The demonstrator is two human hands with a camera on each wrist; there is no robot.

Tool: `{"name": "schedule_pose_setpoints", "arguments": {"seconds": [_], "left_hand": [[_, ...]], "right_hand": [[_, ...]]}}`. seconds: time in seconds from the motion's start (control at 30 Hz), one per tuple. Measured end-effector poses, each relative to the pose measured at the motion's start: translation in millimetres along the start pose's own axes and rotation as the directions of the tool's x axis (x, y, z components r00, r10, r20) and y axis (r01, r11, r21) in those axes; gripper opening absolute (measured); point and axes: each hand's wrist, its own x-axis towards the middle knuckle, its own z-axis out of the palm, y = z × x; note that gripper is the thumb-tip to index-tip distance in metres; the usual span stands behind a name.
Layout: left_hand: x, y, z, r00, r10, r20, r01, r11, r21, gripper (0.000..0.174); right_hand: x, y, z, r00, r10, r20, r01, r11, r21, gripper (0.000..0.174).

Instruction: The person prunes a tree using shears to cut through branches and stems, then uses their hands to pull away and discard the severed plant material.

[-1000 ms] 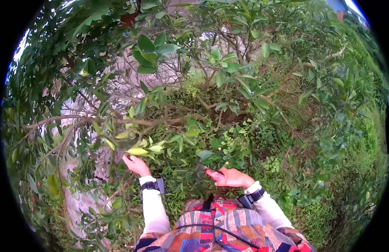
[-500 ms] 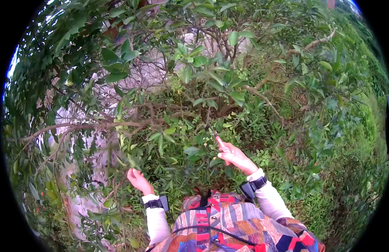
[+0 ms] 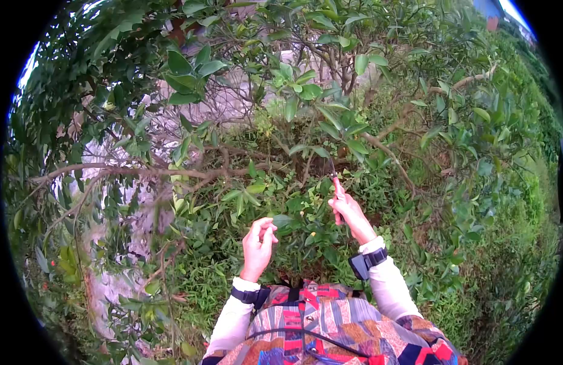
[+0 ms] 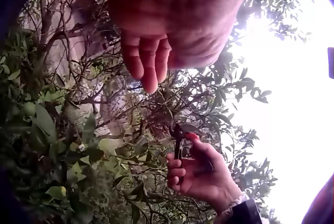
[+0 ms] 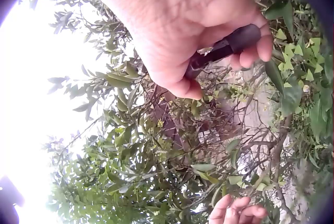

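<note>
Head view: right hand (image 3: 353, 219) grips shears (image 3: 338, 188); at its eight o'clock, left hand (image 3: 256, 250), loosely curled.

Relative to one second earlier, brings the left hand (image 3: 257, 246) inward, closer to the right hand (image 3: 352, 218) and well apart from the yellow-green leaves (image 3: 181, 202). Carries the right hand higher in the head view, pointing the red-handled clippers (image 3: 338, 185) upward instead of leftward, with dark blades (image 3: 332, 165) beside drooping leaves (image 3: 319, 151).
</note>
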Motion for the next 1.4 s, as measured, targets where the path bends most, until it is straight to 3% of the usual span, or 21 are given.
{"name": "schedule_pose_setpoints", "arguments": {"seconds": [0.33, 0.6, 0.77, 0.83, 0.9, 0.97, 1.03, 1.07, 1.2, 1.3, 1.4], "left_hand": [[35, 3, -6, 0.97, 0.04, 0.238, -0.025, 0.997, -0.067, 0.038], [27, -11, -38, 0.954, -0.025, 0.298, 0.047, 0.996, -0.069, 0.035], [29, -17, -37, 0.968, -0.055, 0.244, 0.078, 0.993, -0.085, 0.032], [31, -14, -35, 0.969, -0.053, 0.24, 0.075, 0.994, -0.081, 0.033], [37, -13, -29, 0.973, -0.043, 0.226, 0.064, 0.994, -0.085, 0.035], [46, -12, -21, 0.972, -0.049, 0.231, 0.07, 0.994, -0.083, 0.038], [59, -3, -12, 0.985, 0.016, 0.173, -0.004, 0.998, -0.069, 0.043], [66, 2, -6, 0.986, 0.038, 0.165, -0.027, 0.997, -0.068, 0.046], [96, 26, 19, 0.975, 0.156, 0.158, -0.165, 0.985, 0.046, 0.066], [114, 38, 41, 0.953, 0.256, 0.163, -0.278, 0.951, 0.133, 0.071], [126, 53, 65, 0.94, 0.277, 0.2, -0.298, 0.952, 0.078, 0.076]], "right_hand": [[54, -10, 28, 0.976, 0.203, -0.078, -0.207, 0.977, -0.046, 0.035], [68, -6, 33, 0.977, 0.152, -0.147, -0.095, 0.937, 0.337, 0.034], [87, -10, 29, 0.958, 0.112, -0.265, 0.005, 0.915, 0.403, 0.038], [93, -14, 37, 0.941, -0.016, -0.339, 0.073, 0.985, 0.155, 0.051], [100, -17, 51, 0.911, -0.257, -0.324, 0.173, 0.948, -0.266, 0.077], [95, -25, 61, 0.945, -0.24, -0.224, 0.11, 0.875, -0.471, 0.074], [91, -43, 63, 0.974, -0.122, -0.191, -0.028, 0.77, -0.637, 0.07], [90, -45, 60, 0.974, -0.143, -0.174, -0.012, 0.738, -0.675, 0.061], [85, -53, 40, 0.975, -0.158, -0.159, -0.004, 0.697, -0.717, 0.053], [78, -53, 24, 0.984, -0.125, -0.125, -0.007, 0.68, -0.733, 0.054], [74, -49, 13, 0.992, -0.11, -0.061, 0.022, 0.632, -0.775, 0.052]]}}
